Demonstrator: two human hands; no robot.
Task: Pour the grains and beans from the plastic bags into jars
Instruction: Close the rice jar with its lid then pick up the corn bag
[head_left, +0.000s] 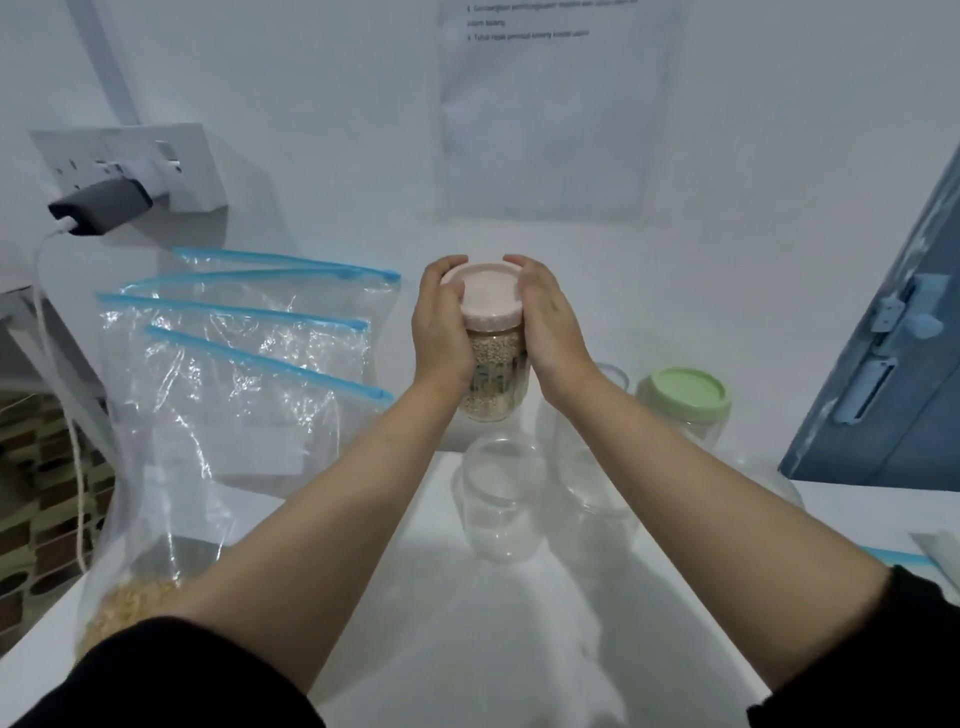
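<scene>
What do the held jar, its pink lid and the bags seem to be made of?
Jar: clear and glossy, glass or hard plastic; the grains show through.
Pink lid: opaque matte plastic, probably, with a ribbed rim.
Bags: thin clear plastic film, creased and shiny, with blue zip strips.

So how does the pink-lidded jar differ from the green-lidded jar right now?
The pink-lidded jar is gripped between the left hand and right hand; the green-lidded jar stands untouched to the right. The pink-lidded jar shows pale grains nearly to its lid; the green-lidded jar's contents are hard to make out. Both are clear jars, lids on.
</scene>
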